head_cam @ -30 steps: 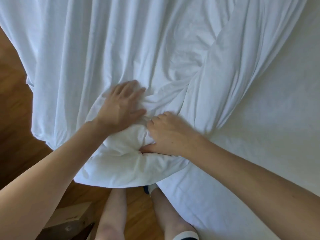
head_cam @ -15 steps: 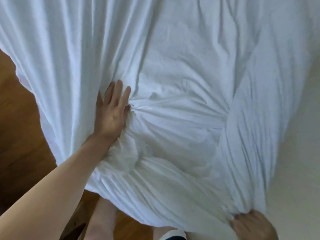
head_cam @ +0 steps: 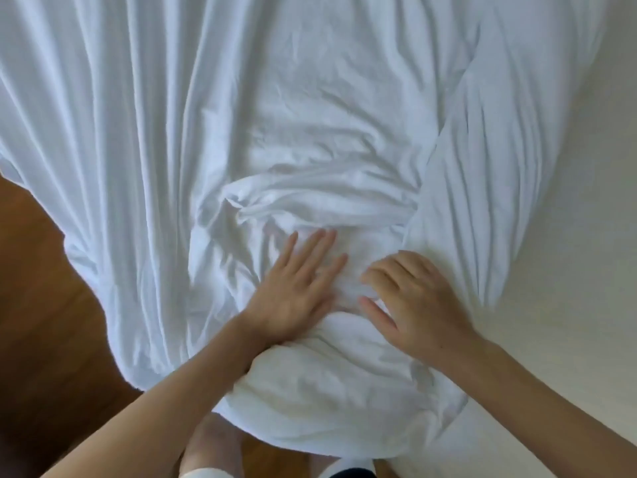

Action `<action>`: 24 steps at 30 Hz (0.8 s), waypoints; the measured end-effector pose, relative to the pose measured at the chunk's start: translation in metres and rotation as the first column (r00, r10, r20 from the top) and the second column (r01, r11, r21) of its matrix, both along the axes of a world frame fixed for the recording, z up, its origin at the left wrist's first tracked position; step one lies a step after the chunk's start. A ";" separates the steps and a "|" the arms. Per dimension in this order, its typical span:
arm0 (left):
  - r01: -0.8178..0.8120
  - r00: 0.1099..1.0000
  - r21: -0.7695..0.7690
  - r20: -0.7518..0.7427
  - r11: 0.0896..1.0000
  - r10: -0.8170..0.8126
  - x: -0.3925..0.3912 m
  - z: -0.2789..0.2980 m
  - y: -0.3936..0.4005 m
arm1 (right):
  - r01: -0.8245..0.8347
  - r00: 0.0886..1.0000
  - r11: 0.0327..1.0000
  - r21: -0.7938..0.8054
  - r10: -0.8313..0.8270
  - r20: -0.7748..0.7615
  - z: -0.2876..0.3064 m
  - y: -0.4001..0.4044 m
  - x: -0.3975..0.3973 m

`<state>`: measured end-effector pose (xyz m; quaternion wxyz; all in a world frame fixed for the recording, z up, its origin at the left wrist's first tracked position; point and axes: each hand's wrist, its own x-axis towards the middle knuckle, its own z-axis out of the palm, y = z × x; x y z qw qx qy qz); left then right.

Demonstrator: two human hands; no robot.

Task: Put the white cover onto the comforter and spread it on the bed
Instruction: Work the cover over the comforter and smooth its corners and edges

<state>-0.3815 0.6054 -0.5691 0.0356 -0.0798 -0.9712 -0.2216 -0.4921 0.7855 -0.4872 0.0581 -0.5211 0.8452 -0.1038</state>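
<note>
Pressing flat on the bedding, the left hand (head_cam: 293,298) lies palm down with its fingers (head_cam: 320,248) straight and slightly spread, holding nothing. Just beside it, the right hand (head_cam: 413,305) rests on the same bulge with its fingers (head_cam: 382,274) loosely bent and its thumb extended toward the left hand; whether these fingers pinch any fabric cannot be told, though they appear relaxed rather than clenched. A narrow strip of creased cloth separates the two hands.

Both hands bear on the white cover (head_cam: 213,115), which is gathered here into a rounded, padded mass (the comforter (head_cam: 327,391) presumably fills it, but no part of it shows apart from the cover). This mass hangs over the near edge of the bed, directly in front of the person. A thick horizontal roll of bunched fabric lies just beyond the fingertips. From there the cover fans away toward the top of the view in long lengthwise folds, spreading to the left edge and curving down along the right.

To the right of the cover, the smooth off-white bed surface (head_cam: 568,253) is exposed. To the left and below, the wooden floor (head_cam: 44,305) shows. At the bottom edge, the person's legs (head_cam: 210,446) stand close against the bed, with a white sock (head_cam: 348,465) partly visible.
</note>
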 end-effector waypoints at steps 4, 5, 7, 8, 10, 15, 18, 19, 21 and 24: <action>0.142 0.986 -0.043 0.093 0.989 -0.138 0.024 -0.010 0.032 | -0.085 0.990 0.947 0.309 0.115 -0.081 -0.042 0.009 -0.013; 0.081 0.988 -0.032 0.135 0.996 -0.076 0.026 -0.010 0.032 | -0.083 0.988 0.940 0.331 0.121 -0.093 -0.042 0.020 -0.012; 0.008 0.983 -0.025 0.184 1.000 -0.004 0.026 -0.012 0.033 | -0.078 0.985 0.940 0.332 0.124 -0.118 -0.040 0.041 -0.010; -0.001 0.980 -0.029 0.200 1.000 0.007 0.025 -0.014 0.033 | -0.088 0.986 0.933 0.350 0.130 -0.100 -0.037 0.045 -0.012; -0.023 0.977 -0.044 0.211 0.999 0.032 0.024 -0.017 0.030 | -0.132 0.987 0.906 0.402 0.159 -0.036 -0.035 0.047 -0.015; -0.120 0.987 -0.019 0.106 0.993 0.121 0.031 -0.026 0.028 | -0.057 0.994 0.975 0.214 0.076 -0.080 -0.026 0.077 -0.008; -0.186 0.981 -0.032 0.050 0.982 0.187 0.027 -0.030 0.032 | 0.066 0.997 0.998 -0.021 -0.067 -0.029 -0.021 0.147 0.018; -0.199 0.979 -0.052 0.042 0.979 0.201 0.027 -0.032 0.032 | 0.117 0.993 0.991 -0.068 -0.119 -0.016 -0.019 0.179 0.034; -0.203 0.978 -0.094 0.020 0.975 0.206 0.029 -0.033 0.034 | 0.201 0.979 0.974 -0.102 -0.204 -0.016 -0.016 0.239 0.072; -0.192 0.981 -0.156 -0.016 0.969 0.192 0.032 -0.030 0.037 | 0.338 0.940 0.940 -0.037 -0.340 -0.037 -0.036 0.286 0.117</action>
